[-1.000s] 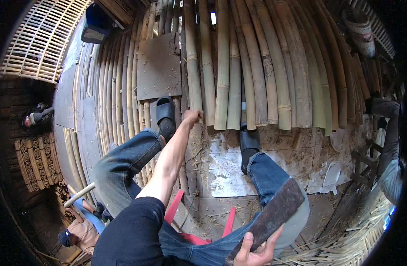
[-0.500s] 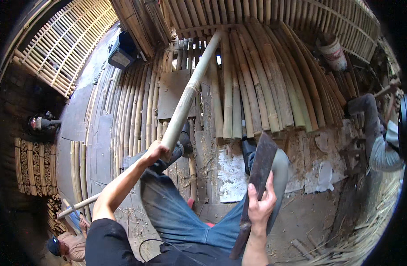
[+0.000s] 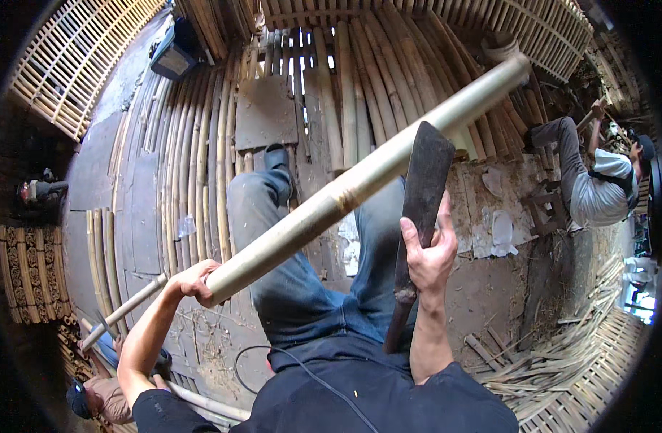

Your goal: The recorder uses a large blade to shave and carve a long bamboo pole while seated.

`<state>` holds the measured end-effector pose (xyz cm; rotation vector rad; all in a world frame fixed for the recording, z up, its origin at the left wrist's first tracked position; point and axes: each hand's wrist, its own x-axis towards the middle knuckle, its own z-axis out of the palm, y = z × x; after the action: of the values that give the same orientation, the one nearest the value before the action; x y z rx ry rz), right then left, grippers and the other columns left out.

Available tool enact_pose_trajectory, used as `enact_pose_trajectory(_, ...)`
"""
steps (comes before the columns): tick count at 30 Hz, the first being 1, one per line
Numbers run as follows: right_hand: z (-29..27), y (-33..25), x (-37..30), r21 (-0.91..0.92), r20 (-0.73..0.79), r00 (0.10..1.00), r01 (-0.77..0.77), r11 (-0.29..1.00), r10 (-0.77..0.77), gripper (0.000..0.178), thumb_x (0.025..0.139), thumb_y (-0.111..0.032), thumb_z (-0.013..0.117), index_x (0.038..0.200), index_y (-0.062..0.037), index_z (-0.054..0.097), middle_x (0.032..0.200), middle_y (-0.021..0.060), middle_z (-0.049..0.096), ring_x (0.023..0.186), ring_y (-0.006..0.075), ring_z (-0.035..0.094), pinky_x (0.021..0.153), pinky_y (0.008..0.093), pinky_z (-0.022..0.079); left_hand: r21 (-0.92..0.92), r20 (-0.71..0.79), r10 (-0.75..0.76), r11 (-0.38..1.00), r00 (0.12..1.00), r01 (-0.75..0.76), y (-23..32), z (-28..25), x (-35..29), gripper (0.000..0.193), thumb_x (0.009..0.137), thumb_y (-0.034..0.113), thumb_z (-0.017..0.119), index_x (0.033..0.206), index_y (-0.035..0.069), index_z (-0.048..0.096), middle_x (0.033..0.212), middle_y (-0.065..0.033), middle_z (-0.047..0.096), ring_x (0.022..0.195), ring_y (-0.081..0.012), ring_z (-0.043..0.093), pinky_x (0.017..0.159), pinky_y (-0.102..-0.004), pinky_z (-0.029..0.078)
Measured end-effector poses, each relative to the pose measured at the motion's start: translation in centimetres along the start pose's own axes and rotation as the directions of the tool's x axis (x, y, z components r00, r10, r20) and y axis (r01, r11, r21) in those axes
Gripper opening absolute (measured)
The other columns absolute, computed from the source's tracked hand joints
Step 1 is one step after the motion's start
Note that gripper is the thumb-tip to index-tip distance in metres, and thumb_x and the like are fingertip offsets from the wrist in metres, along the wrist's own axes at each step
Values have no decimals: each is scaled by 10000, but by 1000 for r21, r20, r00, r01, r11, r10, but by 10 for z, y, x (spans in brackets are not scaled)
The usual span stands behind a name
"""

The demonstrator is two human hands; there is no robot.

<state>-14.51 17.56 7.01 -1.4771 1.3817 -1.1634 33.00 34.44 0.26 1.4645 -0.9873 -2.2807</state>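
Observation:
A thick, pale bamboo pole (image 3: 313, 216) slants up from left to right across my lap, its far end raised towards the upper right. My left hand (image 3: 195, 280) is closed round its near end. In my right hand (image 3: 430, 258) is a broad, dark machete (image 3: 426, 177) with its blade pointing up and away. The fingers grip the lower blade just above the handle, which hangs down in front of my waist. Part of the pole passes behind the blade; I cannot tell whether they touch. My legs in jeans (image 3: 273, 252) are spread below the pole.
Many bamboo poles (image 3: 367, 94) lie side by side ahead. A flat board (image 3: 267, 114) and a dark blue bin (image 3: 173, 59) are at far left. One person (image 3: 598, 191) sits at right; another (image 3: 111, 399) handles a pole at lower left. Bamboo strips (image 3: 533, 375) lie lower right.
The bamboo pole has swung to the right, from steeply upright to a low slant, and my left hand has drawn back left. The machete stays in my right hand. My view has shifted.

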Motion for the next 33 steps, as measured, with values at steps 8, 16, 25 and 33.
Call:
enact_pose_trajectory(8,7,10,0,-125,32,999,-39,991,43,848,967,-139,840,1657,51,385,1325,201,739,1128,227,750,983,339,595,892,-433,522,367,735,265,24,53,-15,533,637,296,883,1084,62,713,961,-189,751,890,-377,755,849,-506,583)
enact_pose_trajectory(16,13,15,8,-104,77,990,-106,989,115,824,956,-83,828,1632,87,390,1230,230,779,1100,236,776,950,347,613,713,-425,301,693,853,111,74,6,-18,660,551,281,874,1115,-21,716,936,-229,758,900,-370,767,884,-460,615)
enact_pose_trajectory(25,29,28,10,-34,177,981,-74,997,79,798,970,-98,814,1625,84,398,1260,240,771,1127,249,767,972,356,603,887,-461,701,342,545,310,32,14,31,553,683,312,899,1133,73,686,905,-174,758,805,-340,765,761,-449,628)
enact_pose_trajectory(33,30,21,12,38,175,983,-70,997,62,810,963,-91,819,1627,82,388,1269,232,769,1131,245,765,988,359,600,922,-294,940,231,172,310,18,39,46,516,701,268,925,1127,68,712,1028,-131,757,942,-350,746,874,-467,586)
